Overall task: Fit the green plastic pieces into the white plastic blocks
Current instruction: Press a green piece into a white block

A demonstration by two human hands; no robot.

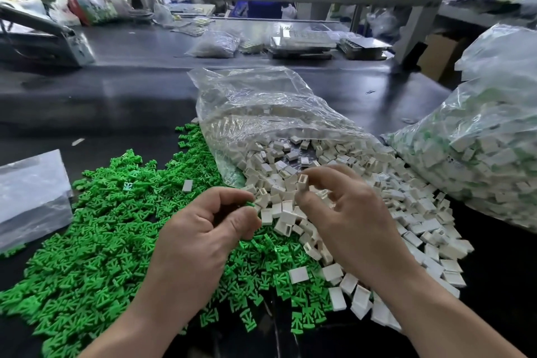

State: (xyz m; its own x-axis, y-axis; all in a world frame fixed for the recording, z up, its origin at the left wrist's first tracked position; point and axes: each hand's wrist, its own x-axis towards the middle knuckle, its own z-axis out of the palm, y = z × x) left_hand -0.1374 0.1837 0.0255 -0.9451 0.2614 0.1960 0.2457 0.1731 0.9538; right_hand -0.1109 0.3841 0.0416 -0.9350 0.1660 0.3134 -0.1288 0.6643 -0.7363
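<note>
At lower centre of the frame, above a black table (pixel 116 102), pinches one block (pixel 302 183) between thumb and forefinger of the right hand (pixel 348 212), slot end facing up. Curls the left hand (pixel 200 229) just left of it, thumb tip against forefinger; cannot tell whether anything sits in that pinch. Across the lower left, under and around the left hand: a heap of green pieces (pixel 101 235). Spilling from an open clear bag (pixel 261 107) at centre toward the lower right: loose white blocks (pixel 406 212), meeting the green heap beneath the hands. At the right edge: a full bag (pixel 479 148) of white blocks with green showing inside. At the left edge: a flat bag (pixel 32 192). At upper left: a printed box (pixel 98 9), lettering too blurred to read.
</note>
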